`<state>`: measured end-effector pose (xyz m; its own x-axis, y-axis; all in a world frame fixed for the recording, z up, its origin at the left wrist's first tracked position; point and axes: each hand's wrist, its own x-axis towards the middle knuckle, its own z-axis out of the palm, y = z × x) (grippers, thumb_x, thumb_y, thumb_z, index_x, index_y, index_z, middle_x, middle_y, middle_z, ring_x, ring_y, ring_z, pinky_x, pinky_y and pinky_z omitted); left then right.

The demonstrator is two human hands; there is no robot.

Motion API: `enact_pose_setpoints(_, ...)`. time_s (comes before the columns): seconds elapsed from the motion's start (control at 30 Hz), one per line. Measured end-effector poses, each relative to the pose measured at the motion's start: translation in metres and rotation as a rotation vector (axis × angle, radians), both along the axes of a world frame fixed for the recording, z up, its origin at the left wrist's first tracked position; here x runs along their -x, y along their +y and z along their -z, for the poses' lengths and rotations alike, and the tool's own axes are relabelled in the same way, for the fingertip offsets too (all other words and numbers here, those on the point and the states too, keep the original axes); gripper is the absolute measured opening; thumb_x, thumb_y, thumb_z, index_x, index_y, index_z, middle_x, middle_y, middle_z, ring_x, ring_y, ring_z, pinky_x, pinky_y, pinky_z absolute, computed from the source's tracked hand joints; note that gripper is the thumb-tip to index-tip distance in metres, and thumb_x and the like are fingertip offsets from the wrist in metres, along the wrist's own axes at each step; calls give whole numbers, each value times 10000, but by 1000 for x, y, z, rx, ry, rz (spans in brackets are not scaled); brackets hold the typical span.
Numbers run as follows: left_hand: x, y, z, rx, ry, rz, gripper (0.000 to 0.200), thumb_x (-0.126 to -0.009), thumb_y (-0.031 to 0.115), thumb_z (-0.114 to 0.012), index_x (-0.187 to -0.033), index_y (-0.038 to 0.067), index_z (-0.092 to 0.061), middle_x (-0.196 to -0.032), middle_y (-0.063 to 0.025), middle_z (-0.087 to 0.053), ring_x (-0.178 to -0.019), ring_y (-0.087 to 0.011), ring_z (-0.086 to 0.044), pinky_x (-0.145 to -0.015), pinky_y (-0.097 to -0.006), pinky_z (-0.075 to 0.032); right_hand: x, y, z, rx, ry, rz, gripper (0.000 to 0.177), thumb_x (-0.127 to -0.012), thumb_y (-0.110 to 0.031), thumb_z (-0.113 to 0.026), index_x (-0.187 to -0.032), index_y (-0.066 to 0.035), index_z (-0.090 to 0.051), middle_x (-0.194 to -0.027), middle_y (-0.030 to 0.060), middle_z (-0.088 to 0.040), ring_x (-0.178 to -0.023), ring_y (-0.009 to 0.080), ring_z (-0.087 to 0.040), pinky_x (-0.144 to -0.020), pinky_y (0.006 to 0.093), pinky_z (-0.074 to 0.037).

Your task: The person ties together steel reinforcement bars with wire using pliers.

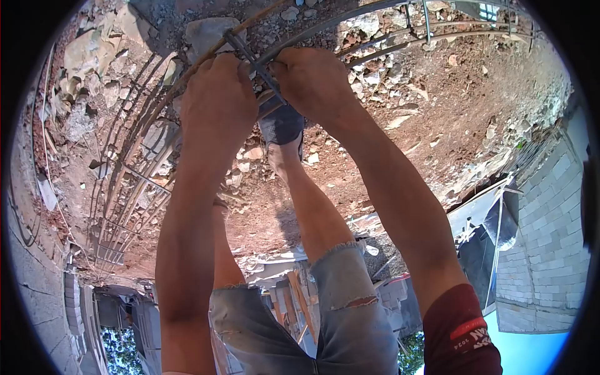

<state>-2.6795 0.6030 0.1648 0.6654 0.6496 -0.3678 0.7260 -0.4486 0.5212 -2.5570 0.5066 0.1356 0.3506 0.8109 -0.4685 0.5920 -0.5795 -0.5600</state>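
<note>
A long cage of steel rebar (pixel 375 12) curves across the upper view, its bars tied by square stirrups. My left hand (pixel 219 94) is closed on the rebar at the top middle, beside a dark square stirrup (pixel 255 62). Just across that stirrup, my right hand (pixel 312 81) is also closed on the rebar, fingers curled and knuckles up. The fingertips of both hands are mostly hidden, so any small tie wire between them cannot be made out. My foot in a dark shoe (pixel 281 122) stands below the stirrup.
More of the rebar cage (pixel 134 181) runs down the left side. Broken stones (pixel 212 34) and rubble cover the reddish soil (pixel 437 119). A grey block wall (pixel 544 250) rises at right. Wooden boards (pixel 297 303) lie behind my legs.
</note>
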Motion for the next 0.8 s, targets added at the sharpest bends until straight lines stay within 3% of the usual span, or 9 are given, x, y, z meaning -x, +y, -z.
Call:
enact_pose_setpoints(0.03, -1, 1, -6, -7, 16, 13, 217, -900, 154, -534, -813, -34, -596, -672, -209, -612, -724, -374, -631, -690, -466, -484, -3, 3, -6, 75, -71, -66, 194, -852, -214, -571, -821, -54, -676, -740, 153, -658, -706, 346, -645, -657, 429, -524)
enact_pose_setpoints(0.1, -6, 8, -20, 533, 59, -373, 262, -901, 192, -546, -814, -46, -612, -649, -187, -606, -660, -331, -627, -628, -430, -470, -9, 6, -15, 139, -136, -126, 197, -855, -208, -562, -819, -49, -672, -740, 159, -656, -704, 351, -643, -659, 430, -523)
enact_pose_setpoints(0.2, 3, -5, -16, 439, -12, -335, 283, -903, 206, -544, -831, -54, -629, -648, -182, -608, -600, -287, -604, -598, -400, -454, -8, 0, -29, -62, 38, -97, 181, -854, -178, -551, -816, -38, -660, -725, 174, -640, -685, 357, -634, -646, 445, -507)
enact_pose_setpoints(0.37, 1, -11, -22, 416, 31, -371, 272, -901, 193, -550, -840, -58, -637, -630, -163, -604, -555, -235, -568, -583, -381, -447, 3, -2, -25, 69, 100, -23, 175, -860, -167, -554, -821, -31, -656, -719, 177, -631, -673, 359, -628, -639, 441, -505)
enact_pose_setpoints(0.53, 10, -9, -24, 743, -117, -731, 245, -893, 194, -601, -875, -42, -662, -605, -41, -569, -547, -61, -470, -510, -269, -375, 4, -4, -17, -33, 81, -35, 180, -864, -168, -554, -810, -22, -644, -708, 173, -628, -655, 348, -626, -626, 431, -506)
enact_pose_setpoints(0.63, 13, -17, -25, 785, -93, -763, 236, -894, 201, -614, -890, -28, -672, -612, -8, -564, -552, -36, -436, -498, -240, -346, 0, -3, -21, -74, 134, -4, 180, -864, -164, -551, -795, -23, -638, -693, 166, -625, -646, 344, -623, -617, 430, -505)
enact_pose_setpoints(0.7, 6, -23, -38, 737, -19, -730, 220, -895, 188, -612, -903, -23, -674, -607, -6, -561, -551, -38, -436, -500, -241, -349, -5, 4, -21, 136, 219, -62, 185, -867, -167, -554, -771, -26, -628, -670, 161, -617, -638, 351, -618, -608, 434, -500)
enact_pose_setpoints(0.77, 1, -32, -40, 679, 53, -694, 206, -896, 175, -611, -917, -19, -677, -602, -4, -559, -550, -40, -436, -501, -242, -352, -1, 0, -34, 66, 162, -54, 188, -867, -167, -558, -757, -27, -620, -668, 160, -611, -641, 348, -615, -610, 428, -498)
enact_pose_setpoints(0.8, 5, -42, -35, 668, -66, -715, 183, -893, 149, -605, -922, -17, -676, -627, -27, -576, -562, -53, -461, -510, -253, -363, 1, -1, -39, -2, 107, -51, 193, -867, -167, -561, -743, -28, -612, -666, 160, -604, -643, 345, -613, -613, 422, -495)
